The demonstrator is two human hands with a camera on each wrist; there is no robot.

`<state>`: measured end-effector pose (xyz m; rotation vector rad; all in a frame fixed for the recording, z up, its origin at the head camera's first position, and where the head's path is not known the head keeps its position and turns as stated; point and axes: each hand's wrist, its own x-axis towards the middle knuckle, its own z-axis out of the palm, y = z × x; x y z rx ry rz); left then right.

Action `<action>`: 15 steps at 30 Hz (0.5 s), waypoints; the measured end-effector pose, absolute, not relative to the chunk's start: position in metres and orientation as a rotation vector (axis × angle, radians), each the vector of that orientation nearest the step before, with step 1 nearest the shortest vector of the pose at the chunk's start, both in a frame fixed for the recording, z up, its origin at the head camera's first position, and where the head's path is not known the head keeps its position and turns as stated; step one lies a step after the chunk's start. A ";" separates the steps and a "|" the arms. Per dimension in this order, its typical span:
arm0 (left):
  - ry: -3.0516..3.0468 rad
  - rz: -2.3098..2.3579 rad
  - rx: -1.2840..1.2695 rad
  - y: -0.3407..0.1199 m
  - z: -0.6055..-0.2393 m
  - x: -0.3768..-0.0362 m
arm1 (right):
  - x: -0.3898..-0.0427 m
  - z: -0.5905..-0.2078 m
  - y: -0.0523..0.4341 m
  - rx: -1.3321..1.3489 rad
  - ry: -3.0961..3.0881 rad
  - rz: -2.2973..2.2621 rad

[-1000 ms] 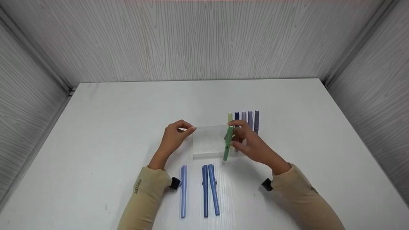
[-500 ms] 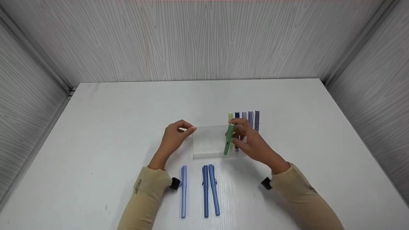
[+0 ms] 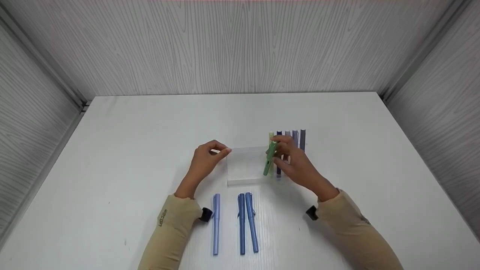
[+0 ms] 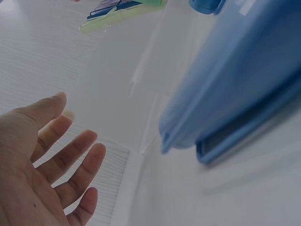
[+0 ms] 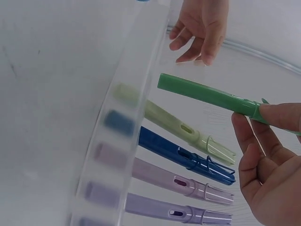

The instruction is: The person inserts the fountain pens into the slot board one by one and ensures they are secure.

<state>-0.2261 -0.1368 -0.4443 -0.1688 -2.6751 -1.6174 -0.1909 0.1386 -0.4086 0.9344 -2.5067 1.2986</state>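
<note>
right hand (image 3: 296, 161): pinches the green pen (image 3: 269, 159) near its clip end between thumb and fingers, holding it above the clear holder (image 3: 247, 167). in the right wrist view the pen's free end (image 5: 162, 81) points toward the holder's top edge, just beside the slot of the pale green pen (image 5: 188, 129).
left hand (image 3: 208, 155): thumb and forefinger pinch the left end of the clear holder; the left wrist view shows the remaining fingers (image 4: 70, 155) loosely spread.
green pen, location: in the air, tilted, at the right part of the holder, not yet seated; its tip looks close to the holder's edge, but contact cannot be told.
already racked: pale green pen, dark blue pen (image 5: 183, 157), and three lilac pens (image 3: 295, 138) stand side by side in the holder.
waiting on the bench (image 3: 131, 150): one light blue pen (image 3: 216, 223) and two blue pens (image 3: 246, 221), lying near the person's sleeves.
change: over the last second the green pen has travelled away from the person and to the right, from the holder's near edge to just beside the racked row; the left hand has not shifted.
reading: the pen appears to be lining up for the next free slot; three pens would remain afterwards.
</note>
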 end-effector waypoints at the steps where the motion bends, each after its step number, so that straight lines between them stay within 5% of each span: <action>1: -2.677 -1.616 -0.164 -0.137 -0.444 -0.226 | -0.191 -0.409 0.139 0.928 -2.506 1.293; 15: -2.699 -1.616 -0.134 -0.136 -0.445 -0.226 | -0.196 -0.415 0.138 0.923 -2.524 1.354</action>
